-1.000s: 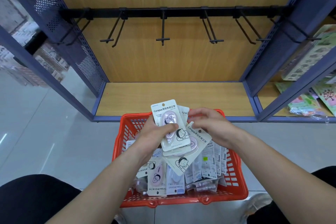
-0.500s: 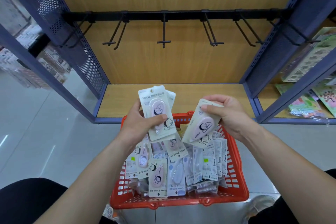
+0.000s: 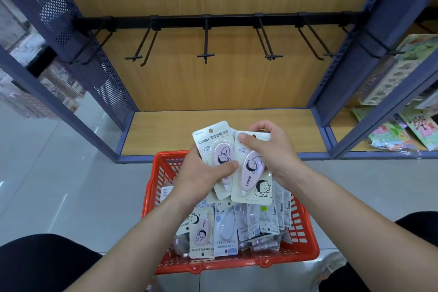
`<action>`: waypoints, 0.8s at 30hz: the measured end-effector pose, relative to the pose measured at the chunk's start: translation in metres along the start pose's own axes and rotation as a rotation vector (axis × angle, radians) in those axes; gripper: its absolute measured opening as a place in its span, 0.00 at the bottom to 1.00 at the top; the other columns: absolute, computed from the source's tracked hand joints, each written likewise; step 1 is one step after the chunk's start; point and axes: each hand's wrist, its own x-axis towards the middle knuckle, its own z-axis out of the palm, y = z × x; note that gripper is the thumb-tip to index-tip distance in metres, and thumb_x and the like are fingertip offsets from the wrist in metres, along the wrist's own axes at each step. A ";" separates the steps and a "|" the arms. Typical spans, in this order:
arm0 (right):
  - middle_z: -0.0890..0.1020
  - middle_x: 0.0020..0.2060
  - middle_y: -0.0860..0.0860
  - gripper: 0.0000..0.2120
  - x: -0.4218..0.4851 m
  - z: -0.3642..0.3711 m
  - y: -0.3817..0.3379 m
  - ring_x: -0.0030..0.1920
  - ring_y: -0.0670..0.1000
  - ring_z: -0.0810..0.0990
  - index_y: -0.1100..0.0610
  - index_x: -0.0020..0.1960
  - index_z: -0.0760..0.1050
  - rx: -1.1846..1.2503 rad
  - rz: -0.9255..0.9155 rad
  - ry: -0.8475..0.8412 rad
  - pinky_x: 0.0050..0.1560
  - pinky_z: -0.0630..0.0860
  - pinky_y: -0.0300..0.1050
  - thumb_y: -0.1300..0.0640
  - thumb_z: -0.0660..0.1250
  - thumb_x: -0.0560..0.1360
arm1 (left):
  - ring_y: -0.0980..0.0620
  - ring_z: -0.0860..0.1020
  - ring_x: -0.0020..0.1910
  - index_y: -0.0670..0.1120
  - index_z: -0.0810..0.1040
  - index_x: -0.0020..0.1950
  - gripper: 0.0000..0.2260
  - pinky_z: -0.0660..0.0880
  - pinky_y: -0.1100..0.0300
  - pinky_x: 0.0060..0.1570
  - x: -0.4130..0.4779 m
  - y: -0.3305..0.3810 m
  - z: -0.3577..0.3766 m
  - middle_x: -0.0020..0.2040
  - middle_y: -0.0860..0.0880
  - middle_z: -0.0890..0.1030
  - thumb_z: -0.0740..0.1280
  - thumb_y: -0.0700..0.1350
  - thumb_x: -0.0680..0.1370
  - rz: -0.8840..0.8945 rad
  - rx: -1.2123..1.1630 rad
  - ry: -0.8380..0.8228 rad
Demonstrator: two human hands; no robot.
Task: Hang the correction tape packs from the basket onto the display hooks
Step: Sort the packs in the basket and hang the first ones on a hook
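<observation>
Hands [image 3: 205,174] [image 3: 276,156] converged; each grips perhaps one pack [image 3: 209,141].

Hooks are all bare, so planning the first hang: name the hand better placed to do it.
Probably the right hand: it pinches one pack by its top edge. The left hand grips what looks like a stack.

A shop: display hooks [image 3: 205,55] on a shelving bay, packaged stationery [image 3: 403,135] alongside (red shopping basket [image 3: 305,246] below).

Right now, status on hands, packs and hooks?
Left hand grips pink pack. Right hand pinches second pack over basket. Hooks bare, nothing blocking.
</observation>
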 end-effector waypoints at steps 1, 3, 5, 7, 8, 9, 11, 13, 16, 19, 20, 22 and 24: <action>0.81 0.34 0.50 0.11 -0.001 0.002 0.001 0.28 0.49 0.78 0.51 0.47 0.73 -0.001 0.021 -0.003 0.28 0.73 0.39 0.60 0.75 0.75 | 0.51 0.86 0.49 0.50 0.80 0.59 0.20 0.82 0.43 0.55 0.000 0.001 0.001 0.49 0.53 0.88 0.81 0.42 0.70 0.011 -0.010 0.020; 0.80 0.34 0.51 0.13 -0.002 0.004 0.002 0.29 0.50 0.78 0.51 0.51 0.70 0.018 0.078 -0.059 0.30 0.72 0.40 0.63 0.73 0.76 | 0.52 0.86 0.48 0.49 0.81 0.58 0.17 0.83 0.47 0.53 0.001 0.004 0.001 0.48 0.52 0.88 0.79 0.41 0.72 0.033 -0.026 0.054; 0.81 0.37 0.53 0.18 -0.003 0.000 -0.001 0.32 0.53 0.78 0.52 0.54 0.69 0.075 0.105 -0.183 0.33 0.74 0.44 0.69 0.70 0.74 | 0.52 0.86 0.48 0.49 0.81 0.57 0.15 0.82 0.51 0.51 0.002 0.008 -0.003 0.48 0.52 0.88 0.78 0.40 0.73 0.051 -0.041 0.064; 0.82 0.40 0.56 0.23 -0.003 -0.004 -0.005 0.36 0.56 0.80 0.52 0.57 0.69 0.100 0.098 -0.303 0.35 0.77 0.47 0.74 0.70 0.72 | 0.52 0.86 0.48 0.49 0.81 0.57 0.15 0.82 0.53 0.50 0.004 0.012 -0.008 0.48 0.52 0.88 0.78 0.40 0.73 0.051 -0.067 0.078; 0.83 0.41 0.57 0.24 -0.004 -0.005 -0.006 0.38 0.57 0.81 0.53 0.57 0.70 0.089 0.088 -0.324 0.36 0.79 0.49 0.76 0.70 0.72 | 0.52 0.86 0.48 0.48 0.81 0.58 0.16 0.82 0.53 0.50 0.004 0.013 -0.010 0.48 0.52 0.88 0.79 0.40 0.72 0.048 -0.081 0.083; 0.85 0.43 0.57 0.23 -0.002 -0.006 -0.007 0.40 0.58 0.83 0.54 0.57 0.71 0.080 0.071 -0.315 0.39 0.81 0.51 0.77 0.71 0.72 | 0.52 0.87 0.48 0.48 0.81 0.59 0.17 0.82 0.53 0.49 0.005 0.014 -0.012 0.49 0.52 0.88 0.79 0.41 0.72 0.045 -0.091 0.089; 0.87 0.46 0.58 0.22 0.001 -0.006 -0.006 0.46 0.61 0.86 0.59 0.57 0.75 0.106 0.028 -0.223 0.48 0.83 0.57 0.75 0.75 0.69 | 0.51 0.87 0.48 0.48 0.81 0.59 0.18 0.83 0.51 0.48 0.006 0.015 -0.015 0.49 0.52 0.88 0.80 0.43 0.72 0.036 -0.114 0.095; 0.87 0.49 0.61 0.22 0.002 -0.006 -0.006 0.51 0.65 0.86 0.63 0.58 0.78 0.144 0.003 -0.138 0.56 0.81 0.62 0.68 0.78 0.66 | 0.49 0.87 0.49 0.49 0.80 0.59 0.18 0.83 0.49 0.46 0.007 0.017 -0.019 0.50 0.51 0.88 0.80 0.44 0.71 0.028 -0.120 0.094; 0.88 0.46 0.60 0.15 -0.002 0.000 -0.006 0.46 0.60 0.87 0.62 0.57 0.79 0.089 -0.065 -0.047 0.52 0.82 0.60 0.62 0.77 0.73 | 0.49 0.87 0.49 0.50 0.81 0.59 0.18 0.84 0.48 0.45 0.007 0.022 -0.020 0.50 0.51 0.88 0.80 0.44 0.72 0.034 -0.134 0.088; 0.88 0.44 0.57 0.09 -0.008 0.013 -0.003 0.43 0.57 0.87 0.53 0.59 0.76 -0.002 -0.178 -0.011 0.44 0.82 0.53 0.55 0.70 0.80 | 0.52 0.86 0.44 0.49 0.81 0.58 0.15 0.79 0.61 0.34 0.005 0.030 -0.018 0.48 0.52 0.88 0.79 0.42 0.73 0.102 -0.135 0.136; 0.88 0.45 0.55 0.07 -0.010 0.018 -0.003 0.45 0.56 0.88 0.50 0.60 0.75 -0.017 -0.197 -0.017 0.46 0.82 0.53 0.52 0.67 0.82 | 0.53 0.86 0.46 0.49 0.81 0.58 0.15 0.81 0.59 0.38 0.005 0.034 -0.017 0.49 0.53 0.88 0.79 0.43 0.73 0.125 -0.134 0.147; 0.88 0.49 0.52 0.08 -0.012 0.024 -0.004 0.50 0.53 0.87 0.44 0.62 0.73 -0.038 -0.215 -0.049 0.52 0.82 0.51 0.49 0.65 0.83 | 0.52 0.86 0.50 0.50 0.80 0.58 0.15 0.82 0.50 0.51 0.003 0.039 -0.018 0.50 0.54 0.87 0.79 0.44 0.74 0.160 -0.117 0.175; 0.87 0.53 0.51 0.15 -0.015 0.027 -0.007 0.54 0.50 0.86 0.44 0.66 0.70 -0.034 -0.221 -0.133 0.54 0.81 0.49 0.52 0.69 0.81 | 0.52 0.86 0.51 0.50 0.80 0.59 0.15 0.82 0.46 0.56 0.002 0.042 -0.020 0.51 0.54 0.87 0.78 0.46 0.75 0.204 -0.096 0.200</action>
